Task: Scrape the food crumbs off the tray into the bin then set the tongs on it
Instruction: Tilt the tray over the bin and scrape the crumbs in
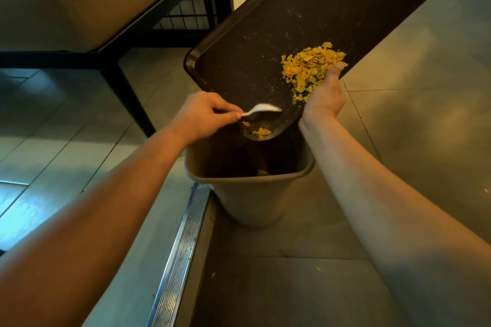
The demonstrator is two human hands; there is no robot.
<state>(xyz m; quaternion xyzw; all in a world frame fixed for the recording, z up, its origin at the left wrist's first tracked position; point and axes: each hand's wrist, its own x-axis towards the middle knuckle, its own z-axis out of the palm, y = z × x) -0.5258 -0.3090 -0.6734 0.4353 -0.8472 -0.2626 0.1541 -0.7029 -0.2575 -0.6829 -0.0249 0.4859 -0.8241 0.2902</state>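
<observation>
A dark brown tray (pixel 305 24) is tilted with its near corner over an open grey bin (pixel 249 194). My right hand (pixel 325 95) grips the tray's right edge, thumb on top beside a heap of yellow food crumbs (pixel 310 66). A smaller clump of crumbs (pixel 261 131) lies at the tray's lowest corner, just above the bin's mouth. My left hand (pixel 204 114) pinches the handle of a white plastic spoon (pixel 263 109), whose bowl rests on the tray near that corner. No tongs are in view.
A bench with a tan cushion and black metal legs (pixel 125 82) stands at the left. A metal floor drain strip (pixel 180 255) runs along a step beside the bin. A few stray crumbs (pixel 318 269) lie on the tiled floor.
</observation>
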